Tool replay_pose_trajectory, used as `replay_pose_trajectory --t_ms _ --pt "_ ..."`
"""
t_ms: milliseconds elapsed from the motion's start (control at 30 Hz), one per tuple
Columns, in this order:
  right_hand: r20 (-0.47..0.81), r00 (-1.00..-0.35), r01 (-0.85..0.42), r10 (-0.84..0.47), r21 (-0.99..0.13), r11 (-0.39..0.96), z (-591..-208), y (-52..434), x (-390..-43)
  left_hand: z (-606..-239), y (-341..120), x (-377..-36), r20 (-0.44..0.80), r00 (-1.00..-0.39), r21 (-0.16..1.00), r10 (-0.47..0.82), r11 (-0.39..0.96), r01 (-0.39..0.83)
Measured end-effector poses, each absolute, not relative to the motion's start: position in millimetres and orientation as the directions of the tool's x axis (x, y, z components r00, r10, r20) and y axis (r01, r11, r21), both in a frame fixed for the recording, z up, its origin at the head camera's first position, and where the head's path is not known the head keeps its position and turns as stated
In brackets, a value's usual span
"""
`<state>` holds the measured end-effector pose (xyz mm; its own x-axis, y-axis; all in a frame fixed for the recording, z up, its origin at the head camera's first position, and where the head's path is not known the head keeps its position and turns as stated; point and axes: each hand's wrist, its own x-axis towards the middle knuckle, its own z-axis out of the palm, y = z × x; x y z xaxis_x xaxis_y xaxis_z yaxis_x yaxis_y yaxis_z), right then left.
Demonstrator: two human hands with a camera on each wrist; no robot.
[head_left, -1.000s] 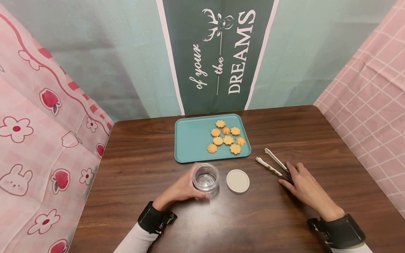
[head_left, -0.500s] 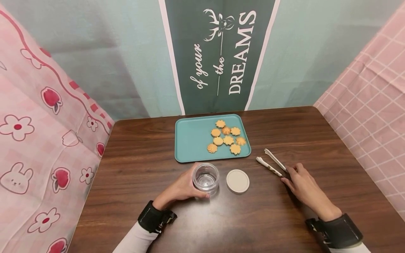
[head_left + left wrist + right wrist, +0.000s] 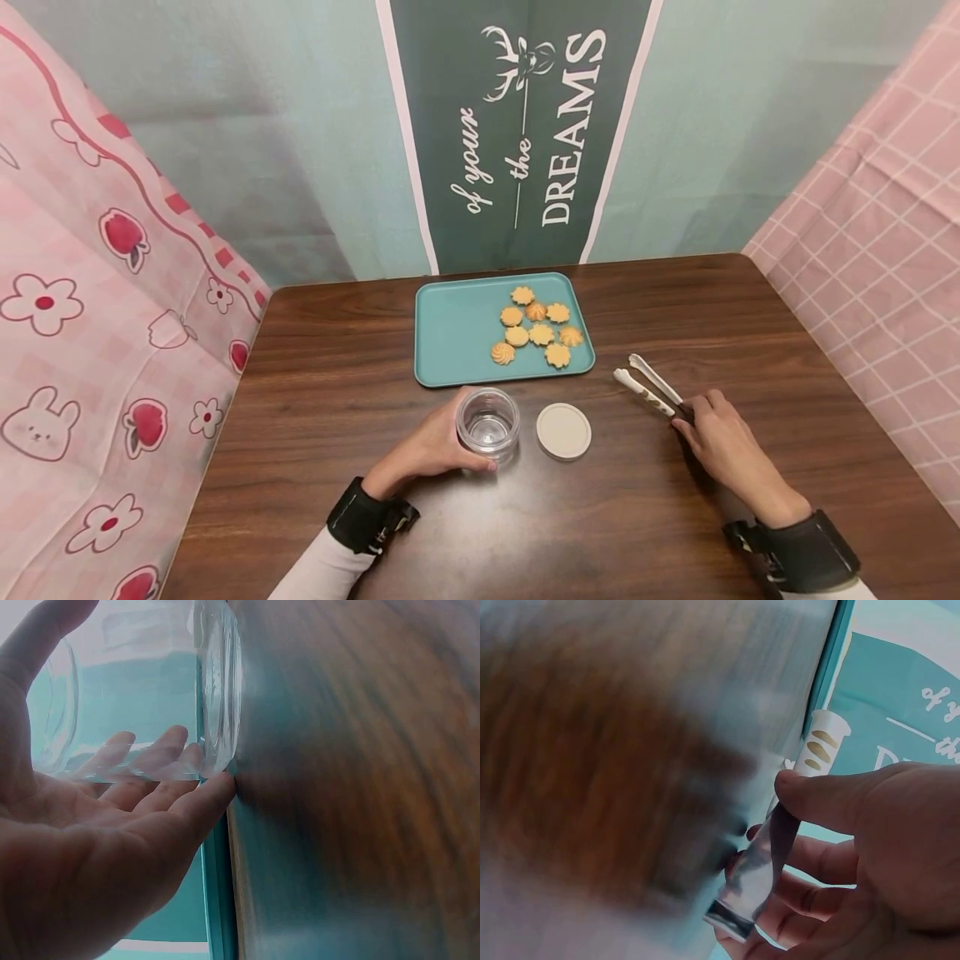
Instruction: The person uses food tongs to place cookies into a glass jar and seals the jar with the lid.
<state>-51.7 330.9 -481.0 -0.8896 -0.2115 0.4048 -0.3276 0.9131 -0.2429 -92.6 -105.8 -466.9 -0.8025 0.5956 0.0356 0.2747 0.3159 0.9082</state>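
- Head view: the wooden table is shown bearing a teal tray of cookies at its far middle.
- A clear glass jar is stood upright just in front of the tray, with its round lid laid flat just beside it, on the right.
- The jar is cupped by the left hand; its fingers are curled round the glass wall and the thumb is set on the opposite side, with the wrist resting low on the table.
- The tongs are pinched at their hinge end by the right hand, thumb against curled fingers; the two arms are spread and pointed toward the tray.
- For a sound pickup, the tongs are best gripped further along the arms, so that the tips can be closed under control.
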Motion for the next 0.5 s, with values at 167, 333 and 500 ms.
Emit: replay_pose_trajectory --t_ms 167,333,500 --pt "0.405 -0.891 -0.321 -0.204 -0.246 0.915 -478.4 330.6 -50.1 -467.1 -105.3 -92.2 0.045 -0.798 0.914 0.601 0.298 0.277" --pt "0.406 -0.892 -0.324 -0.199 -0.267 0.907 -470.0 329.4 -49.8 -466.8 -105.5 -91.9 0.040 -0.797 0.914 0.602 0.300 0.272" --pt "0.400 -0.895 -0.326 -0.195 -0.291 0.900 -459.1 327.2 -50.5 -467.6 -105.5 -92.3 0.037 -0.797 0.914 0.603 0.302 0.271"
